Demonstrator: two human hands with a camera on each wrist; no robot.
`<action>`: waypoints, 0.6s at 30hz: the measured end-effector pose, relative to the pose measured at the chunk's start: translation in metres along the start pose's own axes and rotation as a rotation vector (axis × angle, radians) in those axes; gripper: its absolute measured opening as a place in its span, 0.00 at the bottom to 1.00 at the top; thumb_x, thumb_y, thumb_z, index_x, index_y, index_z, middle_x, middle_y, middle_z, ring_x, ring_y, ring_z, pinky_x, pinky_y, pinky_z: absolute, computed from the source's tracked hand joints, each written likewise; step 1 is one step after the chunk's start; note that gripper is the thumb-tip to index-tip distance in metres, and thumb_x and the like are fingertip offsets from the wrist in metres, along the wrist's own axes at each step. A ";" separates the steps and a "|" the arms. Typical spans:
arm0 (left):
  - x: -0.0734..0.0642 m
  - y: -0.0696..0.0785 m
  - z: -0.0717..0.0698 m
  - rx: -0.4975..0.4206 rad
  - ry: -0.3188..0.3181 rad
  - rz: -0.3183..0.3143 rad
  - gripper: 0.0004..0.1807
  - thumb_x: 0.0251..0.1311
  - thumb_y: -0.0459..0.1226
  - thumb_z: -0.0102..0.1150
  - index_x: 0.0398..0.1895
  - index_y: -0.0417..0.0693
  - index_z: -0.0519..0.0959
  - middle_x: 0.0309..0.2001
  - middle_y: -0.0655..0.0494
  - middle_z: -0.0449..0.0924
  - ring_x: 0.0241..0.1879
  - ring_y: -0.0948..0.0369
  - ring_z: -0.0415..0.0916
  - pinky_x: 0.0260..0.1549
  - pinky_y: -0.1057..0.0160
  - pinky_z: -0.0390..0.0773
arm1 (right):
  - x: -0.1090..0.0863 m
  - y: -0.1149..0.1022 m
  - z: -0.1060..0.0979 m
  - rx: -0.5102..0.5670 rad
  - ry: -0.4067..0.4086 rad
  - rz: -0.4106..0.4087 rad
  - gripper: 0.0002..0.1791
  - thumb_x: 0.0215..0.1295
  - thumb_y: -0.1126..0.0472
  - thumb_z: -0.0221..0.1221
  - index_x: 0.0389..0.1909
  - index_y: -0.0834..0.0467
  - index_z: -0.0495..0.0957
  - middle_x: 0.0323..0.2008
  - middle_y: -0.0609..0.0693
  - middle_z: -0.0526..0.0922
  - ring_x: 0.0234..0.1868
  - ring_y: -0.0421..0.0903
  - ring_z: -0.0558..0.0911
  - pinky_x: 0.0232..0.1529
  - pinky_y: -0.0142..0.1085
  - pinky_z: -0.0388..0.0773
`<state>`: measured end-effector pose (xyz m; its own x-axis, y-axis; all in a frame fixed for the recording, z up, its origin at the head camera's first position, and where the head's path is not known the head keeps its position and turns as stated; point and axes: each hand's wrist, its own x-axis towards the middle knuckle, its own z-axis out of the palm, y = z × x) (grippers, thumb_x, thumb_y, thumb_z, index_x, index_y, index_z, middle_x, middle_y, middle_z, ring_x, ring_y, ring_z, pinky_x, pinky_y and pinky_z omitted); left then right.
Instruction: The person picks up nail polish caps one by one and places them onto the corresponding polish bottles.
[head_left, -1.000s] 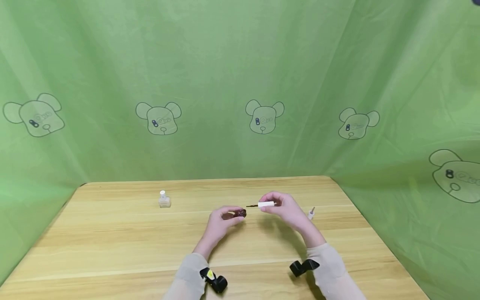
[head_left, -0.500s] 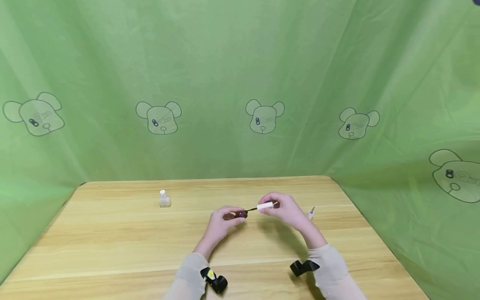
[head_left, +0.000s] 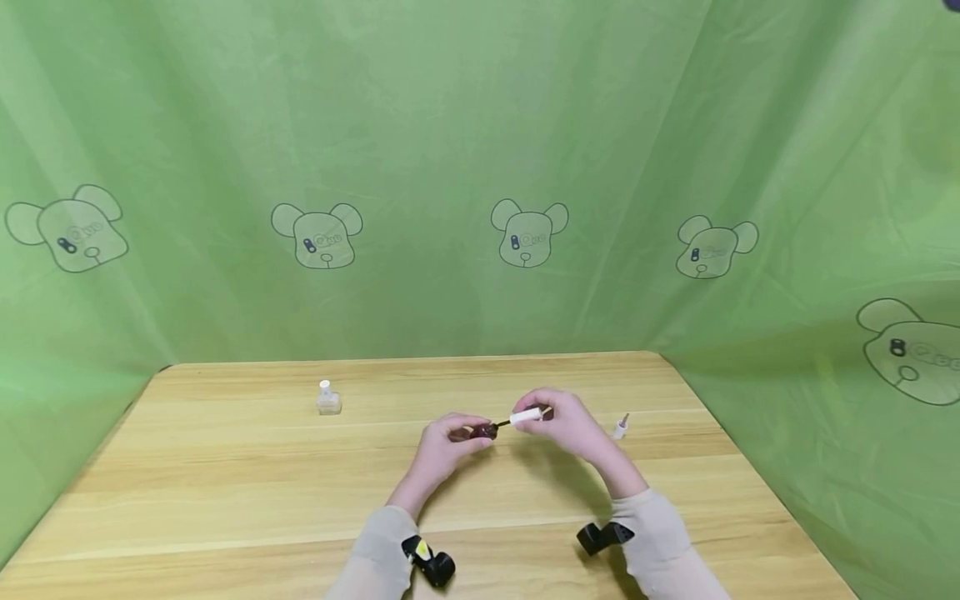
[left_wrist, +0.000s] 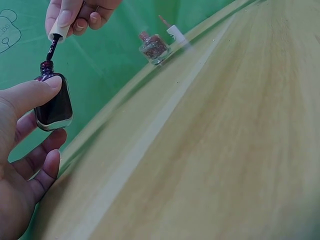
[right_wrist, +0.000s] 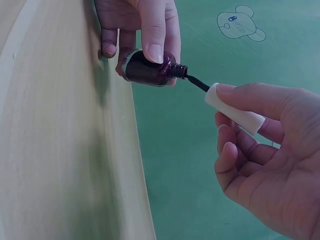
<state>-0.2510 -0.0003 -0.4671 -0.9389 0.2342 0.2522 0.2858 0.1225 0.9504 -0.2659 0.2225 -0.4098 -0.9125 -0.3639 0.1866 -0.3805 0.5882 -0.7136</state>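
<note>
Thumb and fingers of my left hand (head_left: 440, 444) grip a small bottle of dark red nail polish (left_wrist: 54, 102), tilted with its neck toward the right hand. Between thumb and fingers, my right hand (head_left: 566, 427) pinches a white nail polish cap (right_wrist: 235, 110). The dark, polish-coated brush (right_wrist: 198, 82) on this cap points into the bottle, its tip at the mouth. Both hands are raised over the middle of the table. In the right wrist view the left thumb lies along the bottle's side.
A glittery nail polish bottle (left_wrist: 155, 49) stands uncapped on the wooden table (head_left: 247, 492). Beside it a white cap (head_left: 620, 429) stands with its brush upward. A clear bottle with a white cap (head_left: 328, 403) is at the back left. Green curtain (head_left: 427, 125) surrounds the table.
The right hand has moved left and slightly down with the cap, bringing the brush from apart from the bottle to its mouth. The left hand has stayed nearly still.
</note>
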 end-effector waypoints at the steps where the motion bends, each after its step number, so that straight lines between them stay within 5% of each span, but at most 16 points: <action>1: 0.000 0.000 0.000 -0.001 -0.003 0.000 0.17 0.52 0.33 0.70 0.47 0.39 0.83 0.46 0.41 0.84 0.41 0.52 0.80 0.42 0.69 0.80 | 0.000 0.000 0.001 -0.006 0.000 -0.001 0.11 0.55 0.62 0.68 0.40 0.59 0.83 0.36 0.53 0.85 0.31 0.40 0.76 0.32 0.27 0.75; 8: 0.000 0.001 0.001 0.007 -0.016 0.002 0.17 0.52 0.32 0.70 0.47 0.38 0.83 0.45 0.40 0.84 0.41 0.55 0.79 0.43 0.66 0.80 | 0.000 -0.001 0.006 -0.048 0.007 -0.004 0.11 0.55 0.61 0.68 0.39 0.56 0.84 0.37 0.51 0.85 0.32 0.40 0.76 0.33 0.28 0.75; 18: 0.000 0.000 0.002 -0.006 -0.021 0.012 0.17 0.51 0.31 0.70 0.46 0.36 0.84 0.44 0.39 0.84 0.43 0.46 0.79 0.41 0.70 0.79 | 0.001 -0.002 0.013 -0.068 -0.002 0.011 0.11 0.55 0.62 0.68 0.40 0.56 0.83 0.39 0.52 0.85 0.30 0.40 0.75 0.31 0.28 0.74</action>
<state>-0.2507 0.0015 -0.4674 -0.9312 0.2558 0.2595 0.2956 0.1139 0.9485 -0.2639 0.2114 -0.4172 -0.9165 -0.3587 0.1772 -0.3796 0.6398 -0.6683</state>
